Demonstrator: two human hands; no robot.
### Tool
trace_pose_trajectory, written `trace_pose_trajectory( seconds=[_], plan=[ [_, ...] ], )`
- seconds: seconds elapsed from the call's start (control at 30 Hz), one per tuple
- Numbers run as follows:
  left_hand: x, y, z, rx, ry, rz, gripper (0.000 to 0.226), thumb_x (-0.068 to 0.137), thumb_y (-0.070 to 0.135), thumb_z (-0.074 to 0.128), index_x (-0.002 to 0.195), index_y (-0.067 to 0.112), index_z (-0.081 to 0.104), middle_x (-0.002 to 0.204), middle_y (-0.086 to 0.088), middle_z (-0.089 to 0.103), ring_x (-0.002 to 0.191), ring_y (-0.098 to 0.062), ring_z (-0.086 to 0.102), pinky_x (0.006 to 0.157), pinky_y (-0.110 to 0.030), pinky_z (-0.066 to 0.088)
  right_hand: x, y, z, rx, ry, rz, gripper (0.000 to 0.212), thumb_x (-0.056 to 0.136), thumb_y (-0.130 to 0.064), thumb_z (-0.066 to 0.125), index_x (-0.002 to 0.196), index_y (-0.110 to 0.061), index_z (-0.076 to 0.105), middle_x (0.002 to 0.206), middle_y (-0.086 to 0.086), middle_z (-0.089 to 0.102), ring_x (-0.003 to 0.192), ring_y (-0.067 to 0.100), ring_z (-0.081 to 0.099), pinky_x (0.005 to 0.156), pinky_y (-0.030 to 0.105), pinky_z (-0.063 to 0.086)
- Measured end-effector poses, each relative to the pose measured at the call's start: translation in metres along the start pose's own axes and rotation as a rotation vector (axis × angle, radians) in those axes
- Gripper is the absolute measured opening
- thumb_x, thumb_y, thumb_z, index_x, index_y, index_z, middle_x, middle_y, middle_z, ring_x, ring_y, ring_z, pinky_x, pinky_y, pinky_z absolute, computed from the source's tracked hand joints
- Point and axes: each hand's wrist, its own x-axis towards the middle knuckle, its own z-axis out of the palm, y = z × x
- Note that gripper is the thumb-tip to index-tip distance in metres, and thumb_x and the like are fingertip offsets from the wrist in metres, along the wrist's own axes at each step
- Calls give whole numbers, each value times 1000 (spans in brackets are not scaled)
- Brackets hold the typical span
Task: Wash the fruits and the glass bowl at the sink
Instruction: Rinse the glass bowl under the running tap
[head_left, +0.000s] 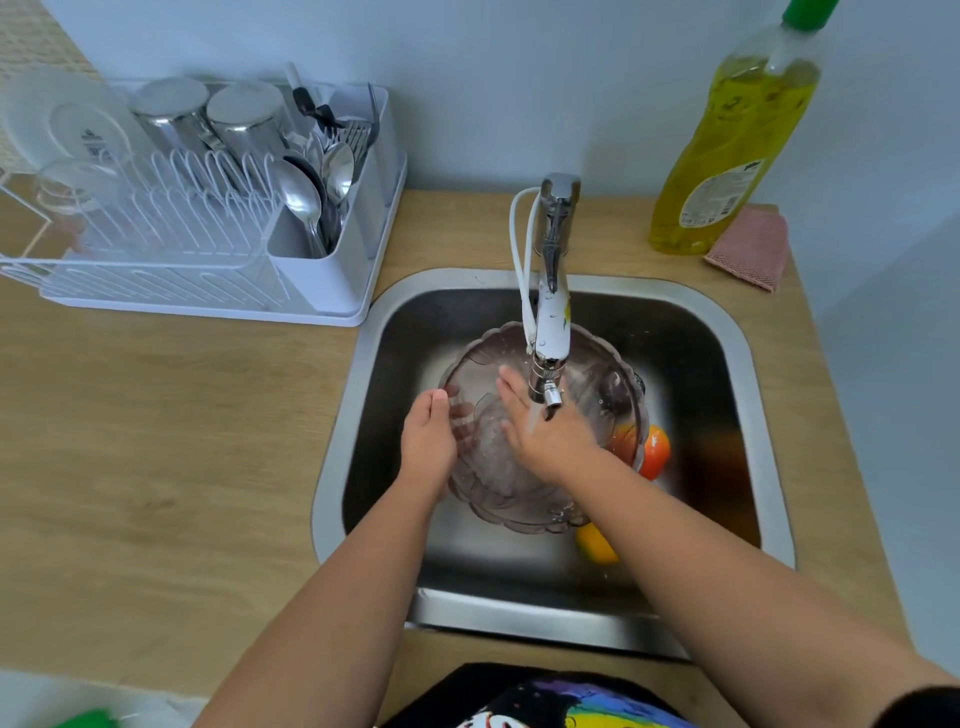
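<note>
A clear glass bowl (602, 395) with a scalloped rim sits tilted in the steel sink (748, 374), under the running tap (551, 291). My left hand (428, 441) grips the bowl's left rim, fingers curled over the edge. Inside the bowl, my right hand (545, 431) lies flat with fingers spread, and water streams onto it. An orange fruit (655, 451) lies in the sink at the bowl's right side. A yellow fruit (596, 543) pokes out below the bowl, partly hidden by my right forearm.
A white dish rack (332, 270) with a plate, steel cups and cutlery stands on the wooden counter to the left. A yellow dish soap bottle (727, 140) and a pink cloth (750, 249) sit at the back right. The tap spout overhangs the bowl.
</note>
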Motion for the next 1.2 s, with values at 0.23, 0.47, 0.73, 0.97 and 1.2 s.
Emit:
trace_pose_trajectory(
  seconds=[0.23,0.47,0.73,0.97,1.2],
  plan=[
    [-4,2,3,-17,27,7,31,103,38,41,97,23,68,103,-8,72,104,-26,68,99,-52,53,-26,-32,-3,91,-180,-244,60,103,-36,27,156,-21,2,164,-5,-10,151,23,-7,122,49,7],
    [-8,4,-3,-42,128,76,37,104,43,35,113,22,63,111,-5,68,107,-20,66,97,-47,55,-40,-28,-9,25,-118,-91,55,104,-37,24,156,-24,11,165,-3,-6,150,35,-3,120,47,-4],
    [-21,7,-5,-80,248,46,45,101,51,36,127,21,57,118,-2,64,112,-19,63,97,-45,54,-58,-25,-4,206,-214,-231,58,100,-54,16,151,-30,31,161,-10,23,149,23,14,119,46,-1],
    [-21,15,-15,-40,288,89,41,98,54,36,117,26,59,112,-2,65,109,-24,64,95,-52,55,-75,3,5,43,-111,-150,112,64,-74,-20,152,-25,30,163,0,20,151,31,-1,118,47,-9],
    [-28,22,-17,34,296,147,42,94,58,33,111,29,58,107,-1,63,105,-26,63,93,-57,55,-78,3,12,137,-139,-221,95,77,-72,-6,150,-27,35,160,-7,28,150,24,11,119,49,2]
  ],
)
